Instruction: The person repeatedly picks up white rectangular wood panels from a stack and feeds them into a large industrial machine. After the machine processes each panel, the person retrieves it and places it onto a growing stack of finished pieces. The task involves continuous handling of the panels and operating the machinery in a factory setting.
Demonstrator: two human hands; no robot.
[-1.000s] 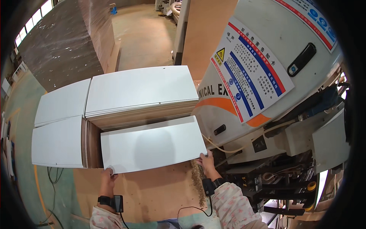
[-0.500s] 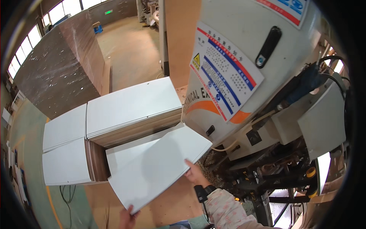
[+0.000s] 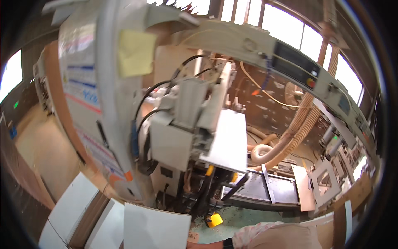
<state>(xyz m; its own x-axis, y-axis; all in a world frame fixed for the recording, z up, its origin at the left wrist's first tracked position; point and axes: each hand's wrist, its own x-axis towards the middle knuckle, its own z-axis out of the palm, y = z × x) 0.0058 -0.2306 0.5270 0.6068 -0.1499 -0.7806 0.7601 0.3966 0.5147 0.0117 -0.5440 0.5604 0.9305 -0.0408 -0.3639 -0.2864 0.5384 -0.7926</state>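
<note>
A flat white panel (image 3: 156,226) is at the lower edge of the view, left of centre. My right hand (image 3: 204,245) grips its right edge; the lower frame edge cuts off most of that hand. A dark band circles the wrist, and the patterned sleeve (image 3: 257,232) stretches off to the right. My left hand is out of view. Beside the held panel, to the left, lie stacked white panels (image 3: 74,207) with brown sides. The picture is smeared by motion.
A tall grey machine cabinet (image 3: 124,108) with posted sheets rises behind the stacks. Another white panel (image 3: 228,143) lies within the machine under its overhead beam (image 3: 248,41). Ribbed hoses (image 3: 286,143) coil at the back. A yellow part (image 3: 214,220) sits low near the floor.
The view has swung to the right, bringing the machine into the middle. My left hand has left the view. The held panel now appears at the lower edge, with my right hand still on it.
</note>
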